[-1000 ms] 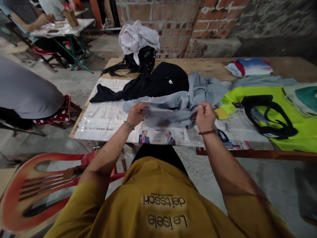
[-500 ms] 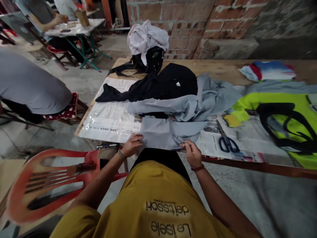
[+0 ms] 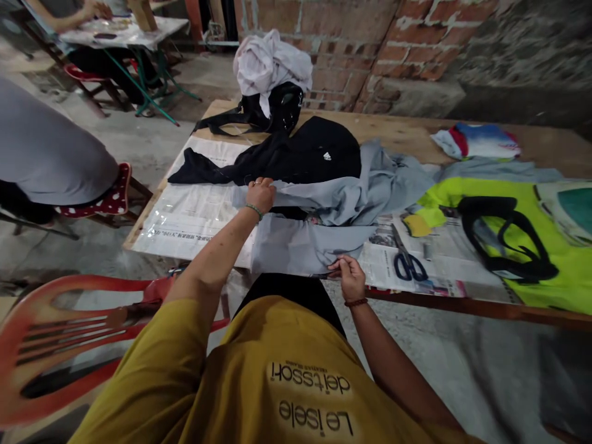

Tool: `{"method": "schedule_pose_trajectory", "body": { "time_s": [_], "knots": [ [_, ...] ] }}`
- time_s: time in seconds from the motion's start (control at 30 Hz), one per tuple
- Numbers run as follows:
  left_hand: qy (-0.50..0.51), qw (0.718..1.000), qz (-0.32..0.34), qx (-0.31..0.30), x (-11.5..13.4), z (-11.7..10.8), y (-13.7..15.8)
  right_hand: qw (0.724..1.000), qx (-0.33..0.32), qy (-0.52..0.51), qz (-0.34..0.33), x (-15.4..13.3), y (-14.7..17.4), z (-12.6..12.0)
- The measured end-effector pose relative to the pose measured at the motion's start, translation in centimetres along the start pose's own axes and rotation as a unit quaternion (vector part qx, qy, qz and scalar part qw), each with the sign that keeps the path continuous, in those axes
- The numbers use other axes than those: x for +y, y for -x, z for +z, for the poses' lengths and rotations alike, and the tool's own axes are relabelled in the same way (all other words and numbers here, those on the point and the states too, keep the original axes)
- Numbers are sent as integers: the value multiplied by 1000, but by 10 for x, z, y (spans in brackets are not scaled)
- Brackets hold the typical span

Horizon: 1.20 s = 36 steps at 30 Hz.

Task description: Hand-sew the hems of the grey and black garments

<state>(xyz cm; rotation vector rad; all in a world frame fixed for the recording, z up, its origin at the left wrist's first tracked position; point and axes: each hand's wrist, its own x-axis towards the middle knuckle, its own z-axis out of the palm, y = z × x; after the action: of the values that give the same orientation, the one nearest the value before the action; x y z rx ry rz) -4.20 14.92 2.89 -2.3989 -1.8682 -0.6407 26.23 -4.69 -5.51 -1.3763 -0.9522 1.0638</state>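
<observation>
rough red brick wall (image 3: 342, 37) rises behind a long wooden counter (image 3: 393, 120), part of whose top is spread with printed newspaper sheets (image 3: 198, 219). lying on the counter is a dark black garment with a small white logo (image 3: 319, 148), and everything else can be placed from it. crumpled light grey cloth (image 3: 383, 191) runs along the near edge of the black garment and spreads out to its right. nearer the wearer than the black garment, beyond that crumpled strip, lies a flat light grey cloth panel (image 3: 296, 246), its near side along the counter's front edge.

the left hand (image 3: 261, 196), with a green bracelet at the wrist, reaches over the crumpled cloth to the near edge of the black garment; its fingers are bent close together, but i cannot tell whether they grip anything. the right hand (image 3: 348, 277), nearer the wearer than the black garment, has its fingers pinched narrow, holding the near edge of the flat panel toward its right end.

to the near right of the black garment lie dark blue-handled scissors (image 3: 409, 266); farther right is bright yellow-green fabric (image 3: 444, 185) with a black looped strap piece (image 3: 518, 259) on it. just behind the black garment, a bundled white cloth (image 3: 272, 61) sits on a glossy black bag (image 3: 277, 111). well to its left, a person in a grey top (image 3: 55, 148) sits on a stool.
</observation>
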Motion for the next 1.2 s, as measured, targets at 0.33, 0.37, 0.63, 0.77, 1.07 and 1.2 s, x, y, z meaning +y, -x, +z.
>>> {"method": "schedule_pose_trajectory", "body": {
  "time_s": [0.33,0.37,0.63,0.77,1.07,1.2],
  "knots": [
    [44,990,127,44,15,2,123,1000,-16,6,4,-1,1,-4],
    [55,992,99,49,10,1,125,1000,-14,7,2,-1,1,-4],
    [183,914,-344,112,-62,-11,40,1000,-10,17,2,-2,0,-3],
    [218,920,-316,73,-59,-12,52,1000,-9,22,0,-2,0,-3],
    [153,957,-133,209,-15,-25,167,1000,-15,13,-4,-6,1,-2],
    [154,966,-118,174,-9,-28,199,1000,-15,2,-1,-5,1,-2]
  ]
}}
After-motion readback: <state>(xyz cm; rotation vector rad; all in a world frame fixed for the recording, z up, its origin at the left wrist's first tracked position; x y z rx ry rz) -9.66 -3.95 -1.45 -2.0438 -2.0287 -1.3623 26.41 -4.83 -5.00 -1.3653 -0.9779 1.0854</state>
